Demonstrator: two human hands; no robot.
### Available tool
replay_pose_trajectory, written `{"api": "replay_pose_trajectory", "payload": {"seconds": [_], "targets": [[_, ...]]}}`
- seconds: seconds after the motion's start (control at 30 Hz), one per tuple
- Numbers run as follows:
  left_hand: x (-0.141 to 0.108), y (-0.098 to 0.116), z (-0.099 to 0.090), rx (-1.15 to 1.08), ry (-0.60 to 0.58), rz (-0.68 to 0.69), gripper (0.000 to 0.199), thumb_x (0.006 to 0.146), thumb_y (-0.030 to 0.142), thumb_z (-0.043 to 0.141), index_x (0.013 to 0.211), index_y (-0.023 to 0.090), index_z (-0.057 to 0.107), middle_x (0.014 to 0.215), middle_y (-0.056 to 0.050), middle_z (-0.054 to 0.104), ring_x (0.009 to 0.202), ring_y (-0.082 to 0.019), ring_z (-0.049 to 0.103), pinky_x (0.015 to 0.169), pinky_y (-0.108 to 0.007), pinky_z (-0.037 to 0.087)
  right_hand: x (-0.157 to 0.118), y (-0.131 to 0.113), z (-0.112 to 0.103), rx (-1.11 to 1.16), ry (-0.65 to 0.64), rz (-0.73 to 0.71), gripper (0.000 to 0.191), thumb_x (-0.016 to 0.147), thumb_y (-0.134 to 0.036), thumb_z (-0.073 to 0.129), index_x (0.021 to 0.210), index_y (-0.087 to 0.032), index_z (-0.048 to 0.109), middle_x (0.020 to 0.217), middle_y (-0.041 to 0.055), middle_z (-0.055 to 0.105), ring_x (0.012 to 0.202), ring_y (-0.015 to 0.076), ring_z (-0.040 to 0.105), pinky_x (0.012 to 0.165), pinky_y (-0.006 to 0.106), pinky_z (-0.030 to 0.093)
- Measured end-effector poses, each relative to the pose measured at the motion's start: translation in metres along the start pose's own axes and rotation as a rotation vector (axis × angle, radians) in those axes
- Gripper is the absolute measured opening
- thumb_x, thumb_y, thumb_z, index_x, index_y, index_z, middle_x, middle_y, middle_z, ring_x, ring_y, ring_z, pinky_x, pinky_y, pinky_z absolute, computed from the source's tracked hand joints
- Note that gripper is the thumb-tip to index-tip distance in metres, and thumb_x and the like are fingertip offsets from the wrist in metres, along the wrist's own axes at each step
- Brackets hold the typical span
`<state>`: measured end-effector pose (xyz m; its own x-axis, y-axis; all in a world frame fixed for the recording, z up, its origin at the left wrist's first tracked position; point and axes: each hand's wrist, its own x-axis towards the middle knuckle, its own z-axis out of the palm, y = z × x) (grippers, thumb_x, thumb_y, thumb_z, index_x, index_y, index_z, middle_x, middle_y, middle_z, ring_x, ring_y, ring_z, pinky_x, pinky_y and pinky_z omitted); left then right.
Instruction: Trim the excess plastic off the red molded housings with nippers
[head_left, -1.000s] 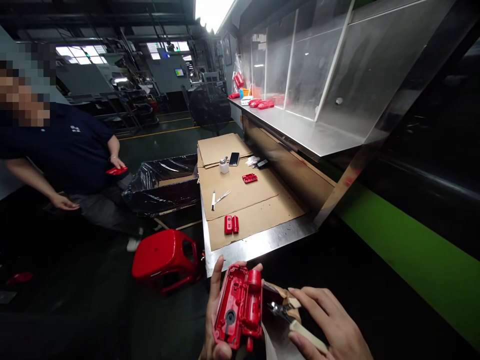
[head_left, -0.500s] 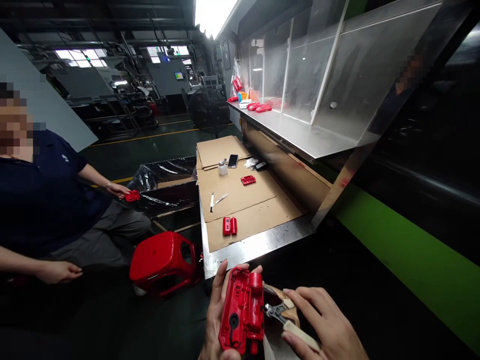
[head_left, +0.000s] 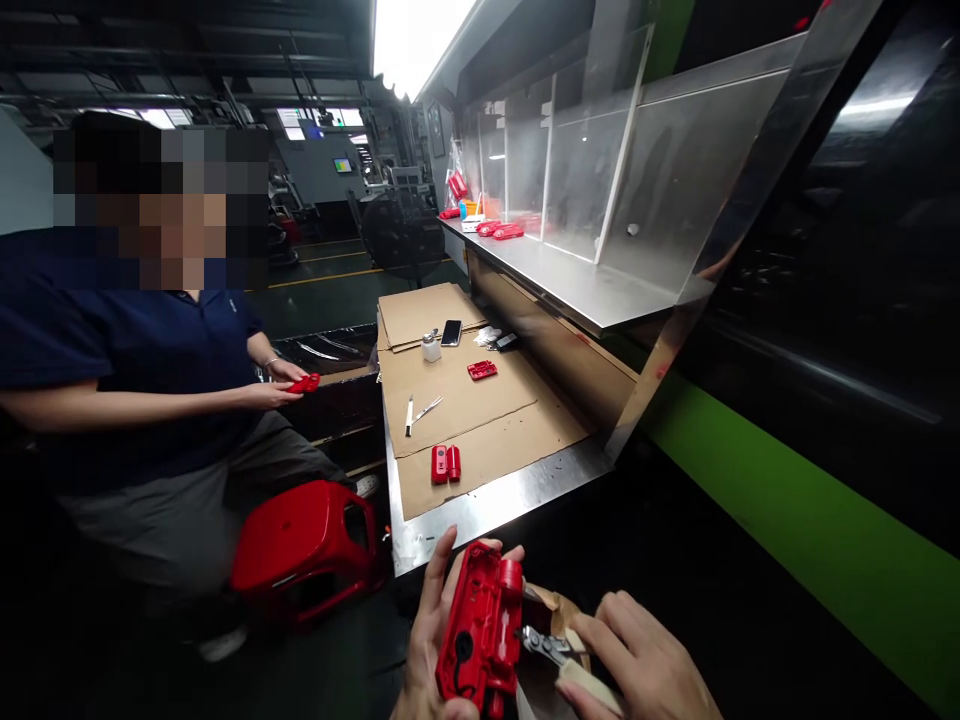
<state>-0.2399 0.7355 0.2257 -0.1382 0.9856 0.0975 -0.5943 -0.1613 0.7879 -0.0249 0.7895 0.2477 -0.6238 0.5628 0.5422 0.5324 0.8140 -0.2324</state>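
My left hand (head_left: pixel 429 640) is wrapped round a red plastic housing (head_left: pixel 480 630), its hollow inner side facing me. A black round part with a dark strip shows inside it. My right hand (head_left: pixel 645 650) grips a pair of cutting pliers (head_left: pixel 555 650) with cream handles. The pliers' jaws point left, at the right edge of the housing; whether they touch it I cannot tell. Behind the pliers is a brown paper-like bag (head_left: pixel 551 607), partly hidden by my hands.
A cardboard-covered metal bench (head_left: pixel 517 425) holds red parts (head_left: pixel 445 465), another red part (head_left: pixel 482 370), a knife (head_left: pixel 409 415), tweezers (head_left: pixel 429 408), a small bottle (head_left: pixel 430 347) and a phone (head_left: pixel 451 333). Left, a co-worker (head_left: pixel 150 400) holds a red part behind a red stool (head_left: pixel 300 540).
My view has turned slightly left. The co-worker has brought both hands together on the red part. My hands keep the housing and pliers in nearly the same position.
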Motion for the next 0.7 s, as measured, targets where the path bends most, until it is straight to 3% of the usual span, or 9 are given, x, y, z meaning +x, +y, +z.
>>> {"api": "replay_pose_trajectory", "payload": {"seconds": [0.13, 0.23, 0.37, 0.5, 0.6, 0.7], "targets": [[0.002, -0.001, 0.008, -0.065, -0.049, 0.039, 0.120, 0.058, 0.060, 0.090, 0.153, 0.041, 0.019, 0.148, -0.011, 0.045, 0.142, -0.044, 0.032, 0.117, -0.058, 0.030, -0.022, -0.005, 0.015, 0.115, 0.042, 0.128, 0.027, 0.097, -0.045, 0.051, 0.101, -0.019, 0.058, 0.073, 0.0017, 0.057, 0.063, 0.0147, 0.060, 0.053, 0.025, 0.053], [0.004, -0.003, 0.011, -0.114, -0.058, 0.071, 0.123, 0.056, 0.057, 0.092, 0.152, 0.045, 0.016, 0.149, -0.009, 0.043, 0.141, -0.043, 0.034, 0.116, -0.058, 0.033, -0.032, -0.005, 0.015, 0.251, 0.022, 0.237, 0.031, 0.098, -0.047, 0.051, 0.115, -0.021, 0.055, 0.093, 0.0041, 0.063, 0.082, 0.0152, 0.065, 0.069, 0.023, 0.058], [0.004, -0.001, 0.015, -0.130, -0.067, 0.073, 0.124, 0.055, 0.054, 0.094, 0.152, 0.048, 0.016, 0.156, -0.005, 0.033, 0.136, -0.041, 0.042, 0.113, -0.052, 0.042, -0.031, -0.004, 0.004, 0.217, 0.066, 0.291, 0.046, 0.097, -0.051, 0.052, 0.133, -0.022, 0.051, 0.113, 0.0062, 0.063, 0.103, 0.0157, 0.064, 0.084, 0.020, 0.058], [0.001, 0.010, 0.027, -0.081, -0.012, 0.016, 0.123, 0.049, 0.063, 0.092, 0.149, 0.052, 0.021, 0.157, 0.001, 0.029, 0.139, -0.040, 0.038, 0.116, -0.044, 0.040, -0.022, -0.006, -0.003, 0.151, 0.135, 0.237, 0.045, 0.098, -0.051, 0.052, 0.129, -0.019, 0.056, 0.106, 0.0066, 0.065, 0.097, 0.0151, 0.065, 0.080, 0.019, 0.059], [-0.001, 0.014, 0.033, -0.038, -0.028, 0.039, 0.123, 0.051, 0.058, 0.093, 0.150, 0.050, 0.020, 0.157, -0.001, 0.028, 0.139, -0.039, 0.038, 0.112, -0.038, 0.043, -0.017, -0.007, -0.005, 0.120, 0.158, 0.188, 0.045, 0.097, -0.052, 0.054, 0.125, -0.017, 0.060, 0.101, 0.0069, 0.066, 0.091, 0.0153, 0.065, 0.076, 0.019, 0.059], [-0.003, 0.015, 0.036, -0.002, -0.024, 0.038, 0.126, 0.051, 0.054, 0.095, 0.150, 0.049, 0.018, 0.156, -0.004, 0.026, 0.137, -0.041, 0.040, 0.111, -0.043, 0.044, -0.014, -0.008, -0.006, 0.118, 0.176, 0.177, 0.044, 0.096, -0.051, 0.056, 0.124, -0.017, 0.061, 0.100, 0.0067, 0.067, 0.089, 0.0155, 0.065, 0.073, 0.021, 0.060]]}}
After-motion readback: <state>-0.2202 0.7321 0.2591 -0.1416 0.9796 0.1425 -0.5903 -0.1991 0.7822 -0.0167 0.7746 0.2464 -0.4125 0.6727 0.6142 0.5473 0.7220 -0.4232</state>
